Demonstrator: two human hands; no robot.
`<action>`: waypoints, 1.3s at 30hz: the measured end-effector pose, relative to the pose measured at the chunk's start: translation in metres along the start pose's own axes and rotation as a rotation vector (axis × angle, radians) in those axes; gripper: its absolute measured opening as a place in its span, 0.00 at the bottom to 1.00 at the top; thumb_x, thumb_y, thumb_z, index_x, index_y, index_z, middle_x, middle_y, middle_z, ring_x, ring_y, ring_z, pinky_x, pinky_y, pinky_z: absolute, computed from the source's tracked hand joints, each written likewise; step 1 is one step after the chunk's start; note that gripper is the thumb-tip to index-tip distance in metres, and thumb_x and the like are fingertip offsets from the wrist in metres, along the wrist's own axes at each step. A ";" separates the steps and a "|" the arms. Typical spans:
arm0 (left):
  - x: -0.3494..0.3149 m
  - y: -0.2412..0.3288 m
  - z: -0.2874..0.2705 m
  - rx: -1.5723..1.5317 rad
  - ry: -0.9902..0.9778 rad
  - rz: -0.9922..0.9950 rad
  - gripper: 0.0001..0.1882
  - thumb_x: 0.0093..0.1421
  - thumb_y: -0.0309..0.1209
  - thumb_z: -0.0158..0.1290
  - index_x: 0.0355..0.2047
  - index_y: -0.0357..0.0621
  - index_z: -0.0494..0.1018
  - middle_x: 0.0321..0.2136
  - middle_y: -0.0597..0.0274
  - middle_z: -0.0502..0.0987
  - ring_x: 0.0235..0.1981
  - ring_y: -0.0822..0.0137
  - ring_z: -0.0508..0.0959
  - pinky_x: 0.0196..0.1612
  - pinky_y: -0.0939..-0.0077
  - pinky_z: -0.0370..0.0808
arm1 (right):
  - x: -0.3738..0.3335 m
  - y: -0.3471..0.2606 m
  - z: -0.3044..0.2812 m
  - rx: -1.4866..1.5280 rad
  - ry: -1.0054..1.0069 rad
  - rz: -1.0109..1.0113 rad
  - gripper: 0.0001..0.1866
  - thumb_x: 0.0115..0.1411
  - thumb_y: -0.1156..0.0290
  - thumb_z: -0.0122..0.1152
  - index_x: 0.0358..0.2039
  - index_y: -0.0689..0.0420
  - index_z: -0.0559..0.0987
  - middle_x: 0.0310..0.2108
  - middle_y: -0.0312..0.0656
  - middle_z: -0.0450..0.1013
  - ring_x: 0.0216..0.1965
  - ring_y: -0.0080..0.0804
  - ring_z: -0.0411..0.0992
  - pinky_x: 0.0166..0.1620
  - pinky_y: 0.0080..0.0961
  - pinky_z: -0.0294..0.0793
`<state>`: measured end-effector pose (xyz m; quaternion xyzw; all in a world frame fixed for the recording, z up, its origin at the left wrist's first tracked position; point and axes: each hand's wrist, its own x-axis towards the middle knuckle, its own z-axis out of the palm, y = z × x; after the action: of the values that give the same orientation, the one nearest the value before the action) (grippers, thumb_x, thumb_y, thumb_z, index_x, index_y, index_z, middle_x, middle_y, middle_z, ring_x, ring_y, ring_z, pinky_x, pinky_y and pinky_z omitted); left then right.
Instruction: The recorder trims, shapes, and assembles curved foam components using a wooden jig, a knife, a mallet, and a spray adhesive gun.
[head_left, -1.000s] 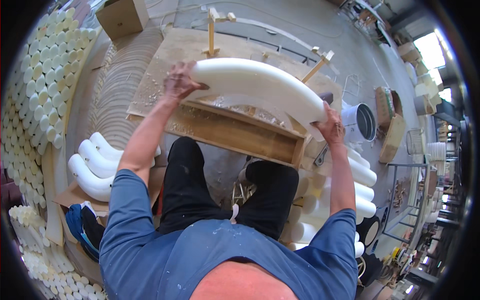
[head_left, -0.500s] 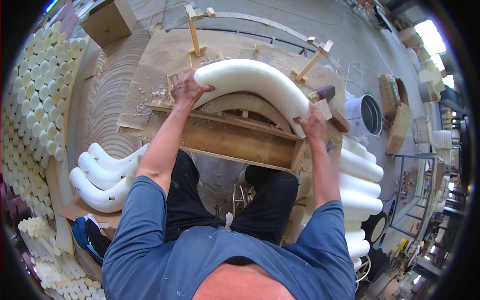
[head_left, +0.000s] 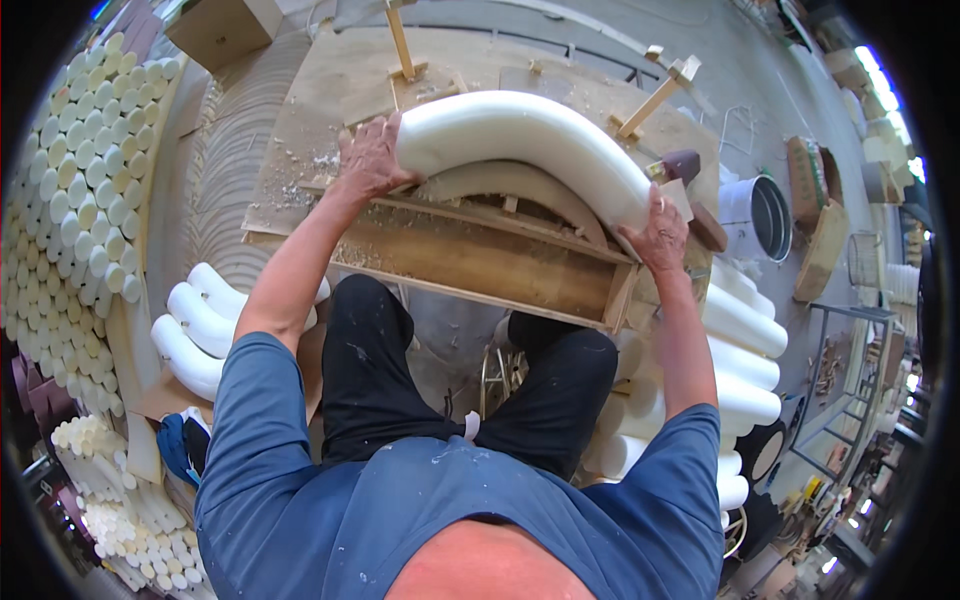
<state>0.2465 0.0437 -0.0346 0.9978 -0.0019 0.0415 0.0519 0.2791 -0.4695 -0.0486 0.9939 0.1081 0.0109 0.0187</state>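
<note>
On the bench [head_left: 300, 130], a plywood top littered with shavings, we keep a white curved pipe [head_left: 520, 135] lying over a wooden frame [head_left: 480, 255]. Around us the workshop holds stacked white tubes [head_left: 70, 230], more pipe bends [head_left: 195, 325] on the floor, and a metal bucket [head_left: 765, 215]. Our left hand [head_left: 370, 160] grips the pipe's left end, fingers wrapped over it, arm stretched forward. Our right hand [head_left: 660, 232] clasps the pipe's right end, fingers curled around it.

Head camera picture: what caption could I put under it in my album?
Both hands, left hand and right hand, press a bent white pipe onto a curved wooden frame on a dusty workbench.
</note>
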 end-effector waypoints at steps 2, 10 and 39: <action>0.002 -0.011 0.014 0.048 0.015 0.022 0.60 0.42 0.65 0.68 0.69 0.50 0.57 0.58 0.50 0.70 0.59 0.50 0.71 0.60 0.52 0.67 | -0.003 -0.013 0.014 -0.028 0.192 0.047 0.58 0.45 0.35 0.74 0.71 0.47 0.61 0.61 0.51 0.67 0.61 0.52 0.66 0.60 0.54 0.64; 0.008 -0.011 0.026 -0.038 0.099 -0.032 0.56 0.41 0.67 0.67 0.65 0.51 0.62 0.54 0.51 0.72 0.57 0.50 0.72 0.58 0.50 0.67 | -0.002 -0.019 0.040 -0.087 0.310 0.079 0.53 0.45 0.33 0.72 0.68 0.43 0.65 0.58 0.47 0.66 0.58 0.49 0.67 0.59 0.51 0.63; 0.086 0.048 0.056 -0.227 -0.028 0.065 0.32 0.73 0.57 0.36 0.73 0.63 0.59 0.66 0.52 0.69 0.66 0.47 0.69 0.68 0.53 0.60 | -0.526 0.001 0.219 0.650 -0.390 1.062 0.16 0.60 0.65 0.61 0.45 0.60 0.82 0.40 0.55 0.81 0.40 0.51 0.81 0.45 0.44 0.81</action>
<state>0.3361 -0.0103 -0.0782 0.9854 -0.0399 0.0287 0.1632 -0.2284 -0.5915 -0.2762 0.8509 -0.4053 -0.1951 -0.2713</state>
